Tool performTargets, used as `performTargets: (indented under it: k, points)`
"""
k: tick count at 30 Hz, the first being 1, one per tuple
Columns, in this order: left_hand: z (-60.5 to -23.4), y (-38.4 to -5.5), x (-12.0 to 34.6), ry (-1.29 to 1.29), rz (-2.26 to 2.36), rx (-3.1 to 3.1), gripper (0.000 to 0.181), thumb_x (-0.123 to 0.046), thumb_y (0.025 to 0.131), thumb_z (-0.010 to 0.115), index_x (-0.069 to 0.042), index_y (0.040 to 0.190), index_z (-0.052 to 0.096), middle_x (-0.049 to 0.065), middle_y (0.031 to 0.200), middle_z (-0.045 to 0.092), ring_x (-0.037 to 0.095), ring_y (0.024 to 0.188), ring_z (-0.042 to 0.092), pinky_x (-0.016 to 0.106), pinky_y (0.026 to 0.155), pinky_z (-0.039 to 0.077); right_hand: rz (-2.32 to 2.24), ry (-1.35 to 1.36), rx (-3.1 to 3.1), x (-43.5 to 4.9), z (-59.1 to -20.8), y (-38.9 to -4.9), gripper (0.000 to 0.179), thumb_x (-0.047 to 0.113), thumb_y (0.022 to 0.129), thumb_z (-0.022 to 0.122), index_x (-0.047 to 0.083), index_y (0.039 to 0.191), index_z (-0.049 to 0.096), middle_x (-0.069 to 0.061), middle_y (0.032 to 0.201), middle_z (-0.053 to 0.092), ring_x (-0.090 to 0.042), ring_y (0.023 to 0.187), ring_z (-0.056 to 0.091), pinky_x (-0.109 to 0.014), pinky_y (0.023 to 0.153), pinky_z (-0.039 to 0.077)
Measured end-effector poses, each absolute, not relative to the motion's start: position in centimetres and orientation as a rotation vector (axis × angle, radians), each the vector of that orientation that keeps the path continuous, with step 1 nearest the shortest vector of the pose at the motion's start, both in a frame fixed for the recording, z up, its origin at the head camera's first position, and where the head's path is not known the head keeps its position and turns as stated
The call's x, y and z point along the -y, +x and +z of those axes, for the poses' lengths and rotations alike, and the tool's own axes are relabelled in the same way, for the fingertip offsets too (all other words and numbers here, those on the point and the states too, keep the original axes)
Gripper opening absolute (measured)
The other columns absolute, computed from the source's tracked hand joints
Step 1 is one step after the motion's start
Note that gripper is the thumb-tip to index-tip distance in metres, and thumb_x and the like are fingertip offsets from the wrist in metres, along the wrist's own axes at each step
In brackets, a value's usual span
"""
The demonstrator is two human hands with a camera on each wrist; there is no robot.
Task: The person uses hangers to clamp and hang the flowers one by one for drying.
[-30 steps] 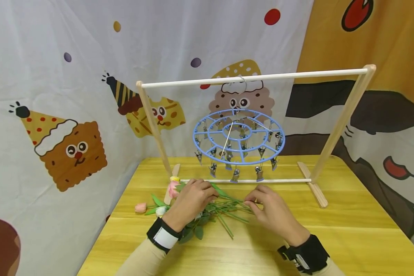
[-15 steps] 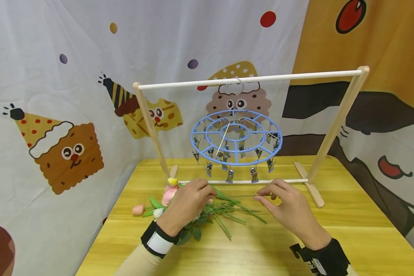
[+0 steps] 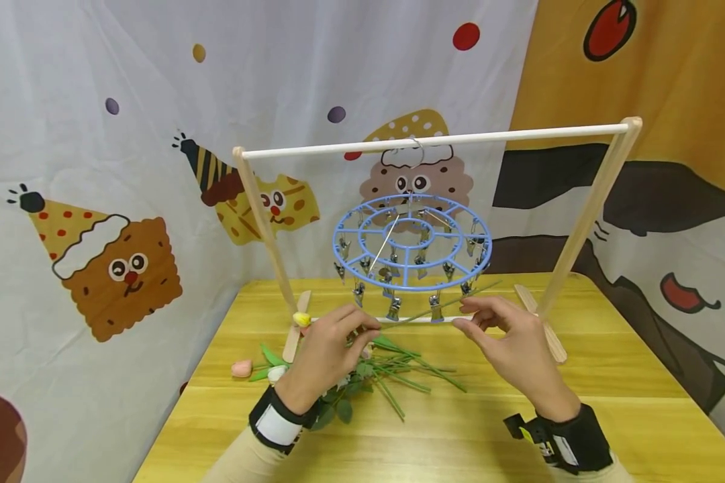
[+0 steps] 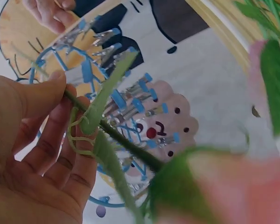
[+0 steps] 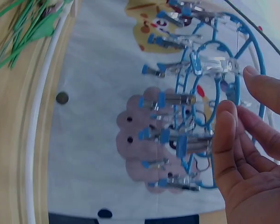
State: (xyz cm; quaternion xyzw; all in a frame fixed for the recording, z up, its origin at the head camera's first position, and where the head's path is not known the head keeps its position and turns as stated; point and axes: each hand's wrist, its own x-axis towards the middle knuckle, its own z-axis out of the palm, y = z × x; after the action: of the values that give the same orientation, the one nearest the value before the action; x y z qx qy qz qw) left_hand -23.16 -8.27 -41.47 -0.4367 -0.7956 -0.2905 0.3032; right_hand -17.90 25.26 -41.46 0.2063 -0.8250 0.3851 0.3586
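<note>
Between thumb and fingertips, my left hand point(image 3: 329, 342) pinches the green stem point(image 3: 419, 315) of a pink artificial flower. The stem slants up to the right, in front of the hanger's clips. In the left wrist view its blurred pink bloom point(image 4: 233, 186) is close to the camera, with leaves point(image 4: 109, 91) along the stem. My right hand point(image 3: 516, 342) is beside the stem; thumb and fingers are apart with nothing between them, as the right wrist view shows. A round blue clip hanger point(image 3: 406, 288) with several metal clips point(image 3: 393, 308) hangs behind both hands.
A wooden rack point(image 3: 519, 136) carries the hanger, its feet on the wooden table point(image 3: 459, 436). Below my left hand lies a pile of flowers with green stems point(image 3: 393, 399), including a peach tulip point(image 3: 242, 368) and a white one point(image 3: 276, 373). A cartoon-printed cloth point(image 3: 97, 402) hangs behind.
The pink flower has been lifted off the pile, its stem end swinging upward. My right hand has drawn along the stem to the right, then risen and let go of it.
</note>
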Motion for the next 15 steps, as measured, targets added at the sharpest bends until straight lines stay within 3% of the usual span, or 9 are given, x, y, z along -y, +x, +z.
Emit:
performTargets:
  k: [5,11,15]
  points:
    - [-41.0,-22.8,7.7,-1.124,-0.951,2.062,0.015,-0.004,0.102,0.09,-0.011,0.113,0.084,0.002,0.102,0.081,0.011,0.085,0.077,0.021,0.071,0.066,1.069,0.551,2.176,-23.6,-41.0,-18.5,0.049,-0.001,0.098,0.092,0.006,0.145,0.08,-0.007,0.121,0.088,-0.002,0.091,0.078,-0.009,0.087,0.063]
    - [-40.4,-22.4,6.8,-1.041,-1.152,2.063,0.012,-0.008,0.103,0.09,-0.01,0.114,0.085,0.003,0.103,0.083,0.014,0.088,0.081,0.021,0.073,0.069,1.147,0.527,2.252,-22.3,-40.4,-19.2,0.034,0.012,0.105,0.089,0.011,0.139,0.082,-0.004,0.123,0.088,-0.003,0.092,0.081,-0.013,0.086,0.064]
    - [-40.7,-22.3,6.2,-0.983,-1.254,2.063,0.014,-0.009,0.102,0.091,-0.009,0.115,0.085,0.004,0.103,0.085,0.016,0.087,0.084,0.026,0.069,0.071,1.215,0.507,2.283,-21.5,-40.3,-19.7,0.025,0.018,0.108,0.087,0.015,0.133,0.083,-0.002,0.114,0.089,-0.003,0.088,0.08,-0.019,0.079,0.065]
